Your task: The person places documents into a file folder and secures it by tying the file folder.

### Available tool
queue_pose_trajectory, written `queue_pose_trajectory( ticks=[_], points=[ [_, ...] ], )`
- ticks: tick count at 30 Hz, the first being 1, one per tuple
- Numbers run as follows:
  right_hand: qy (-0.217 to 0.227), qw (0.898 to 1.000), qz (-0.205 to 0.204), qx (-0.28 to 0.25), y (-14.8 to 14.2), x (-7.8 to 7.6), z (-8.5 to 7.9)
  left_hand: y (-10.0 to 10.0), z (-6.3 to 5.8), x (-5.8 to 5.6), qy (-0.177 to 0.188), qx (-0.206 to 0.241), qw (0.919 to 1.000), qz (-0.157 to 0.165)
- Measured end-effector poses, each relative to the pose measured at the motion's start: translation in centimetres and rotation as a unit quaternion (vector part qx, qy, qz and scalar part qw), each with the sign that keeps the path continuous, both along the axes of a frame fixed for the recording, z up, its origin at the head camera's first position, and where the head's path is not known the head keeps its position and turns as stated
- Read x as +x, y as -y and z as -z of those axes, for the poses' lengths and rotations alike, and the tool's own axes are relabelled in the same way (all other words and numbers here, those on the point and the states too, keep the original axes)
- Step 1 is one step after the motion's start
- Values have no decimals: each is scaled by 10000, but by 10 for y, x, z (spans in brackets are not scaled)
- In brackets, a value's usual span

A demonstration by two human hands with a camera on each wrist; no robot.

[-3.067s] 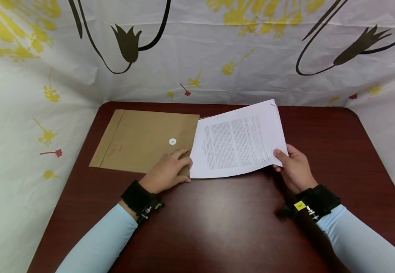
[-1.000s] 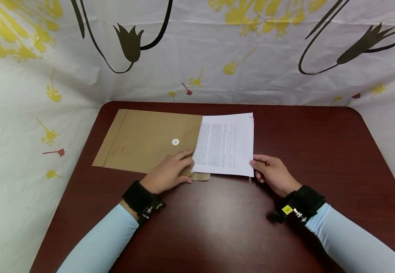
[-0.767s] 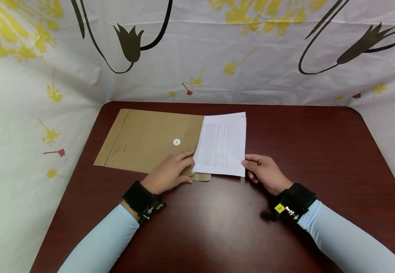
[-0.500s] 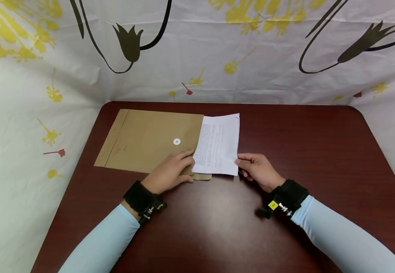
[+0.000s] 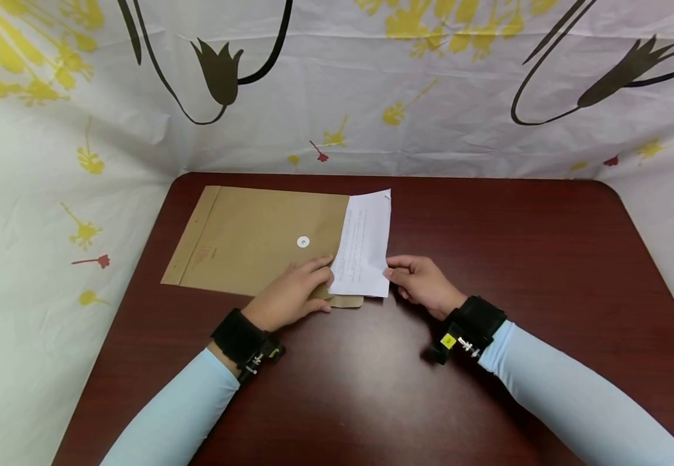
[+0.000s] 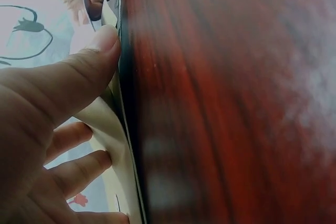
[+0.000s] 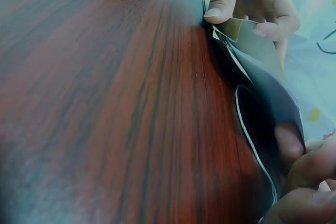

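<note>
A brown paper envelope (image 5: pixel 255 223) with a white round button (image 5: pixel 303 241) lies flat, its mouth facing right. Printed paper sheets (image 5: pixel 361 249), bound at the upper right corner, stick out of that mouth; their left part is hidden inside. My left hand (image 5: pixel 290 292) holds the envelope at the near corner of its mouth, fingers on the top face and thumb at the near edge (image 6: pixel 86 72). With thumb and fingers, my right hand (image 5: pixel 421 285) pinches the sheets' right edge. The right wrist view shows the mouth gaping near the left hand (image 7: pixel 257 3).
The envelope's flap (image 5: pixel 347 301) shows beneath the sheets. Everything lies on a dark red-brown wooden table (image 5: pixel 517 259). A white patterned cloth (image 5: pixel 442 110) hangs behind the table and at both sides. Each wrist wears a black strap with a camera.
The right hand has moved left with the sheets, which have slid further into the envelope, leaving a narrower strip showing. My left hand has stayed at the envelope's mouth.
</note>
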State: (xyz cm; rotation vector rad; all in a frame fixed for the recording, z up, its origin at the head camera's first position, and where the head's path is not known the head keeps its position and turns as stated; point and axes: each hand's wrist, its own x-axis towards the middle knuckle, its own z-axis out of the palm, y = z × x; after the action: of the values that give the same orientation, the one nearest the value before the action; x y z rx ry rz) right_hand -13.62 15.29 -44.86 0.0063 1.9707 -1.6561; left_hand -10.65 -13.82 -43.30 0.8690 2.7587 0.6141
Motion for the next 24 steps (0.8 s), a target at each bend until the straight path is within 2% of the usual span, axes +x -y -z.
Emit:
queue_pose_trajectory(
  ticks=[8, 15, 21, 24],
  points=[
    [-54, 9997, -210, 110, 11, -6, 0, -2, -1, 0, -17, 51, 10000, 76],
    [40, 9984, -413, 397, 19, -13, -3, -4, -2, -1, 74, 26, 10000, 3],
    [-354, 9918, -687, 1019, 29, -16, -8, -4, 1, 0, 11, 209, 9998, 27],
    [-530, 9894, -784, 1101, 34, -18, -10, -4, 1, 0, -7, 271, 9996, 35]
  ],
)
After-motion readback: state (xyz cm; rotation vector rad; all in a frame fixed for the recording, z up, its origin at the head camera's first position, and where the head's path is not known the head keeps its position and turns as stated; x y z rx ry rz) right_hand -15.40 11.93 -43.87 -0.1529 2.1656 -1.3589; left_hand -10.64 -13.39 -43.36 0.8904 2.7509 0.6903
